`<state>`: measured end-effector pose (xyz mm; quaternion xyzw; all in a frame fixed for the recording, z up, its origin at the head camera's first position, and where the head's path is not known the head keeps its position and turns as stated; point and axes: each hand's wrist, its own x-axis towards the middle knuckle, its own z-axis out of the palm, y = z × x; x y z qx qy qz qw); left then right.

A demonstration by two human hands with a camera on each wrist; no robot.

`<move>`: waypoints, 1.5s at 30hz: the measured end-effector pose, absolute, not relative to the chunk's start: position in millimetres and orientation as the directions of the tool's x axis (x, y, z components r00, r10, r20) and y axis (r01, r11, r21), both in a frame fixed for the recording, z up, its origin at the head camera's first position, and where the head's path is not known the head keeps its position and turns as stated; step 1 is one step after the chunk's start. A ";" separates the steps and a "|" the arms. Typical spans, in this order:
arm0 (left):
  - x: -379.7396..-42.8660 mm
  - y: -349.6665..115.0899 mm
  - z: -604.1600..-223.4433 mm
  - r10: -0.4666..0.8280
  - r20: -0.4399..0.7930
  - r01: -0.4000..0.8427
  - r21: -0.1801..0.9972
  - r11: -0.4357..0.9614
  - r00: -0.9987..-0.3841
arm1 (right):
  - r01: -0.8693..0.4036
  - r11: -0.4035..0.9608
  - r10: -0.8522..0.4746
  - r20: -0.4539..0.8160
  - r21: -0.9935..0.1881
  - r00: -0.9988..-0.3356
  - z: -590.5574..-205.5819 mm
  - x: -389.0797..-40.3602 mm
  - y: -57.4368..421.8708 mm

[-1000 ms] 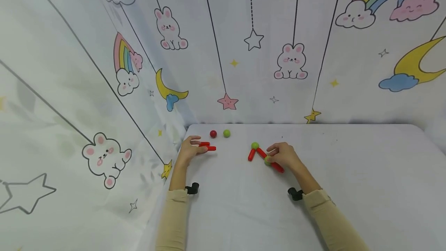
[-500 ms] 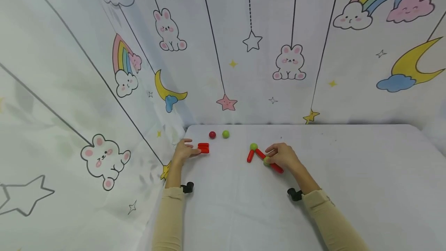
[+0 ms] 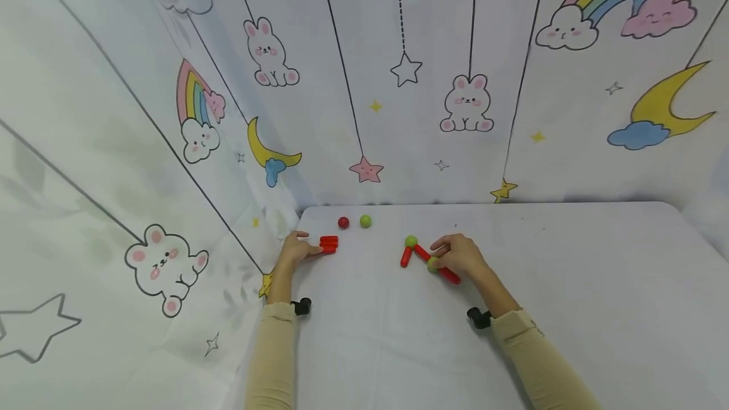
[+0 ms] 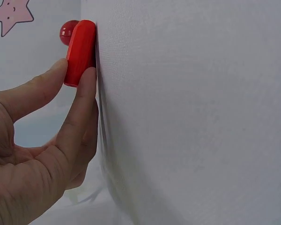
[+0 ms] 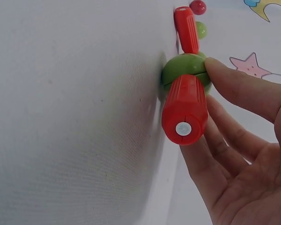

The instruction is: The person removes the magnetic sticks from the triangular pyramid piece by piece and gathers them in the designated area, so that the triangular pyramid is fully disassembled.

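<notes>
From my remote station I log a white table [image 3: 512, 334] under the fingers of 2 hands. Right hand [image 3: 464, 255]: thumb and index finger pinching a held green ball [image 5: 185, 68]. Left hand [image 3: 293, 250]: thumb and index finger pinching the near end of 1 red rod [image 4: 81, 54] (2 parallel rods [image 3: 328, 238] lie just past these fingertips). From the right fingertips, 1 connecting rod [image 3: 422, 253] leads away to a second green ball [image 3: 411, 242]. Beyond the left fingertips: 1 red ball [image 3: 343, 223], 1 loose green ball [image 3: 366, 221], apart.
</notes>
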<state>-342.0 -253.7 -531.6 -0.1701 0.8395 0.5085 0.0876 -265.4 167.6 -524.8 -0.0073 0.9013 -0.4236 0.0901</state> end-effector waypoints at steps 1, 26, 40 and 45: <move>-342.8 -253.9 -532.5 -0.198 -0.322 -0.377 0.821 0.428 -0.926 | 0.061 0.641 -0.089 -0.154 -0.765 -0.984 -524.9 -265.1 167.8; -311.8 -215.9 -509.7 -0.235 0.092 -0.074 0.789 0.610 -0.968 | 0.069 0.639 -0.053 -0.133 -0.766 -0.990 -521.5 -265.6 160.3; -290.3 -151.7 -494.0 -0.043 0.208 0.159 0.852 0.498 -0.977 | 0.094 0.589 -0.044 -0.147 -0.803 -0.988 -522.8 -260.5 158.4; -280.9 -130.7 -489.9 0.081 0.184 0.200 0.855 0.478 -0.980 | 0.096 0.594 -0.051 -0.156 -0.799 -0.986 -522.8 -259.3 159.5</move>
